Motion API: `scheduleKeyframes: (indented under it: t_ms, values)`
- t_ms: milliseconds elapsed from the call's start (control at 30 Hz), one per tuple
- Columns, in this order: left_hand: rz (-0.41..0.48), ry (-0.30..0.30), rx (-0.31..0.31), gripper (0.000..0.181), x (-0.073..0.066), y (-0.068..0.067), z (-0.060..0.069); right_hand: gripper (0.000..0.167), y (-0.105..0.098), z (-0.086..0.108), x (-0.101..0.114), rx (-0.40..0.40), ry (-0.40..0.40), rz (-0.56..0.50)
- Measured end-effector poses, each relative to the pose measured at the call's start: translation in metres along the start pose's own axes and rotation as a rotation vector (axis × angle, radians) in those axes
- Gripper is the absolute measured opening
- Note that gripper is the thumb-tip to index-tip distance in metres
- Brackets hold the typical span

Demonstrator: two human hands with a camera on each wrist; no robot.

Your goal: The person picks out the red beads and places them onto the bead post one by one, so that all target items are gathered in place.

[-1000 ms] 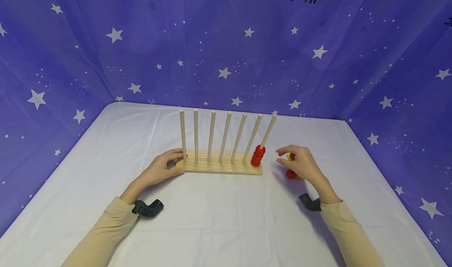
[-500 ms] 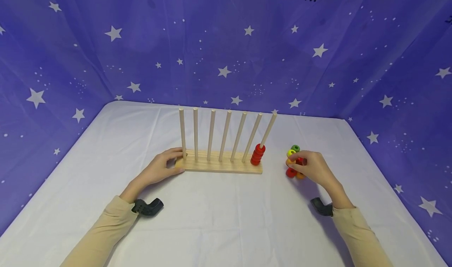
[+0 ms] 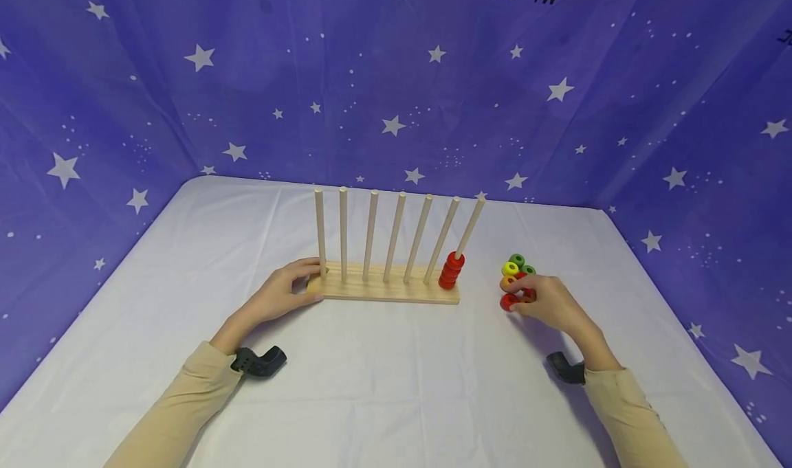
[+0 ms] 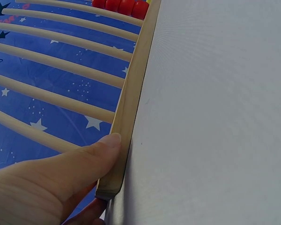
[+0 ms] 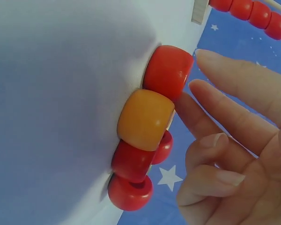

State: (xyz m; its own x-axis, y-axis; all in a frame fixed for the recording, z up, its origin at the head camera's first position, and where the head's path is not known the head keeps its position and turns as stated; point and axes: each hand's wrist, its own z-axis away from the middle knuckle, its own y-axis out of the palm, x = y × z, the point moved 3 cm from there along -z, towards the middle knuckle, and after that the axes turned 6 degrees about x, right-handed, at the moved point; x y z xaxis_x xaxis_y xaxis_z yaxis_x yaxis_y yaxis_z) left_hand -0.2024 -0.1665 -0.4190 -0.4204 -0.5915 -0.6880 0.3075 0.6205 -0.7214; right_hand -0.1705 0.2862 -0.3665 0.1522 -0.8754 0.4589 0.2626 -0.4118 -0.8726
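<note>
A wooden peg rack [image 3: 383,291] with a row of upright pegs stands mid-table. A stack of several red beads [image 3: 452,271] sits on its rightmost peg. My left hand [image 3: 286,293] grips the rack's left end; in the left wrist view the thumb [image 4: 100,152] lies along the base's front edge. My right hand [image 3: 553,306] is over a cluster of loose beads, thumb and forefinger apart beside a red bead [image 3: 509,302]. In the right wrist view the fingertips are beside that red bead [image 5: 168,71], with an orange bead [image 5: 146,119] next to it; no grip shows.
Around the right hand lie a yellow bead [image 3: 510,269], a green bead [image 3: 517,259] and other loose beads, partly hidden by the fingers. White cloth [image 3: 396,379] covers the table. A purple star-printed curtain [image 3: 346,83] rises behind and at both sides.
My right hand has moved from beside the rack's right end, right and down to the loose beads, uncovering the yellow and green ones. The left hand keeps its hold on the rack.
</note>
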Motion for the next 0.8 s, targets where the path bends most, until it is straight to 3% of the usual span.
scheduleKeyframes:
  t_ms: [233,667,800]
  values:
    - [0.006,-0.01,0.005,0.053,0.0004,0.0,0.0006,0.034,0.0066,-0.0032,-0.0049,0.036,0.013,0.052]
    - [0.011,-0.013,-0.002,0.053,-0.002,-0.0007,-0.0003,0.03,0.009,-0.0047,-0.0094,-0.037,-0.036,0.078]
    - [0.01,-0.018,-0.004,0.053,-0.0023,-0.0006,0.0002,0.031,0.0098,-0.0062,-0.0091,-0.024,-0.039,0.07]
